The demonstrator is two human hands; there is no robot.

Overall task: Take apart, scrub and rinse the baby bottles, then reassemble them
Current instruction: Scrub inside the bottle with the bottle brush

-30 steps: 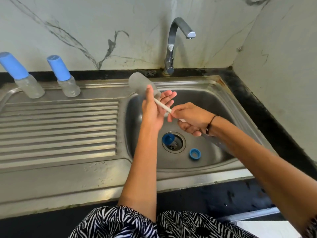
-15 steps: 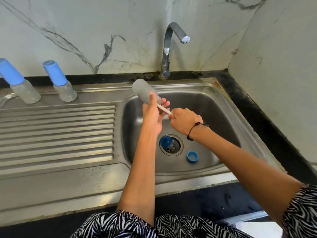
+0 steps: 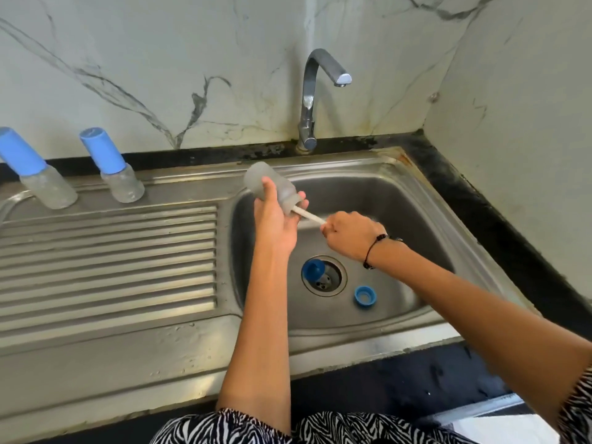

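Observation:
My left hand (image 3: 276, 219) grips a frosted, capless baby bottle (image 3: 263, 182), tilted with its base toward the back left, over the sink basin's left rim. My right hand (image 3: 349, 233) grips the white handle of a bottle brush (image 3: 309, 216) whose head is inside the bottle's mouth. A blue cap (image 3: 314, 270) lies on the drain and a blue screw ring (image 3: 364, 296) lies on the basin floor to its right. Two capped bottles stand at the back of the drainboard, one (image 3: 38, 174) at the far left and one (image 3: 115, 171) beside it.
The steel sink basin (image 3: 400, 200) sits in the corner, with the tap (image 3: 312, 100) behind it, no water running. A ribbed drainboard (image 3: 109, 261) lies to the left. Marble walls close in behind and on the right. Black counter edging runs along the front.
The bottle and both hands have shifted slightly down toward the basin rim. My right hand has pulled back along the handle, so more of the white shaft shows than half a second ago.

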